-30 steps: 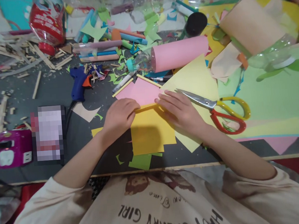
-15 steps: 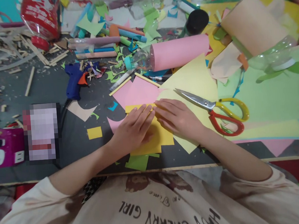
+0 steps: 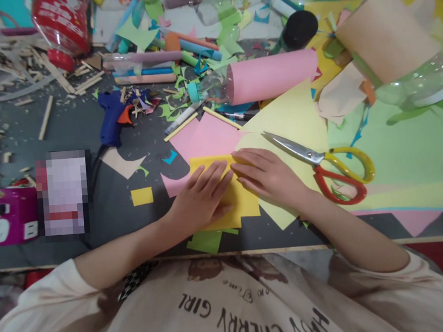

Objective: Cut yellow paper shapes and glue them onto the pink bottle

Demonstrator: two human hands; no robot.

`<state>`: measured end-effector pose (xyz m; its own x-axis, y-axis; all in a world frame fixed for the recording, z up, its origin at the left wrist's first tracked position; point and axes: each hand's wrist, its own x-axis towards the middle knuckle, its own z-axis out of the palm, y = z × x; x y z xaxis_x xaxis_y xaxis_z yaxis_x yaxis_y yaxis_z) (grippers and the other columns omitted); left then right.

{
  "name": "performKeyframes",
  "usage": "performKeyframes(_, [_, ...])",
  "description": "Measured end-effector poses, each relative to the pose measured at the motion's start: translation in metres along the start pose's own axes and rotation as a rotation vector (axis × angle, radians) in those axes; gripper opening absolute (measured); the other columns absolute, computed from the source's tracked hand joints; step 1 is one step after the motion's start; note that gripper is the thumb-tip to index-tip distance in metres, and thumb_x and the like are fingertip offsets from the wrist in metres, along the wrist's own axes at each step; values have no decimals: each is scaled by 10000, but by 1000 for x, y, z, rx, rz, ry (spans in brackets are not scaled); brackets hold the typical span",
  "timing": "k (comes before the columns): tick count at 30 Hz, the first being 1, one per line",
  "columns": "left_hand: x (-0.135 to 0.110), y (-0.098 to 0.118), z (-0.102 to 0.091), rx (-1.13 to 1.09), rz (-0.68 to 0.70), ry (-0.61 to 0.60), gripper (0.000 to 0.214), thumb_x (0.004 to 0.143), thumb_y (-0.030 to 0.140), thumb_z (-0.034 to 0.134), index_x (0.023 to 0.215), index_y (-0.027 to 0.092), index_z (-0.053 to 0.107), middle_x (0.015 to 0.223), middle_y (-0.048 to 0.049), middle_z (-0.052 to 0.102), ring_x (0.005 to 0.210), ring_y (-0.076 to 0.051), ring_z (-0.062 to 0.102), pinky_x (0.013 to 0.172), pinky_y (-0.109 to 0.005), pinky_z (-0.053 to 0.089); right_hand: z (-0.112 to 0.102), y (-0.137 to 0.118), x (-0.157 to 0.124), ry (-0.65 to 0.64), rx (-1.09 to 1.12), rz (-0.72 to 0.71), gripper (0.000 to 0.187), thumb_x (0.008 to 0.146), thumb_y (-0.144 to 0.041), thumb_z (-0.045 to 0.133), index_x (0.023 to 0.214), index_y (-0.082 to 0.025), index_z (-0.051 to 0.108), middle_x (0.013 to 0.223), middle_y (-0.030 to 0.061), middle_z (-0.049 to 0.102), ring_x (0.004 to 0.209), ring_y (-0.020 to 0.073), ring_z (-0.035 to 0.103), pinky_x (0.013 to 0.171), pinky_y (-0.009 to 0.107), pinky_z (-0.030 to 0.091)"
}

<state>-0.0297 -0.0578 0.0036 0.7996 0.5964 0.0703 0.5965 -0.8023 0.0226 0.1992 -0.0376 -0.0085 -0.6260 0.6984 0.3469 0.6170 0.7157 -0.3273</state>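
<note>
A yellow sheet of paper (image 3: 249,204) lies near the table's front edge, partly covered by both hands. My left hand (image 3: 203,197) rests on it with fingers stretched out and slightly apart. Beside it, my right hand (image 3: 269,175) lies flat at the sheet's upper right, fingertips close to those of the left. Just beyond the fingers is pink paper (image 3: 206,136), with thin pale yellow strips (image 3: 221,118) along its upper edges. Scissors (image 3: 312,155) with one yellow and one red handle lie right of my right hand on pale yellow paper (image 3: 297,115).
A blue glue gun (image 3: 110,118) lies at the left, near a magenta box (image 3: 11,221). Behind the hands are a pink-wrapped bottle (image 3: 272,76), a red-labelled bottle (image 3: 63,25), paper scraps and wooden stick pieces. A peach-wrapped bottle (image 3: 388,33) sits at the right.
The view has shifted slightly. Both hands stay on the yellow paper, and my fingertips sit a little lower against its far edge, where the raised strip now looks flatter.
</note>
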Motion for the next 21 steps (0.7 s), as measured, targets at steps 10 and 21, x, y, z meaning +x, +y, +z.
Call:
performKeyframes(10, [0,0,-1,-19,-28,-22,557,996,395,433,1439,59,450,1445,-187,548,1357,-282,495,1141,-432,388,-3,6,-3,189,285,321,300,951,-173,487,1226,-225,594,1168,95,733,1091,237,695,920,424,585])
performKeyframes(21, [0,1,-3,43,-15,-15,516,1008,383,397,1417,84,493,1407,-175,585,1330,-274,521,1112,-419,411,-4,16,1,200,429,432,136,897,-183,588,918,-238,710,928,30,773,885,203,724,792,380,590])
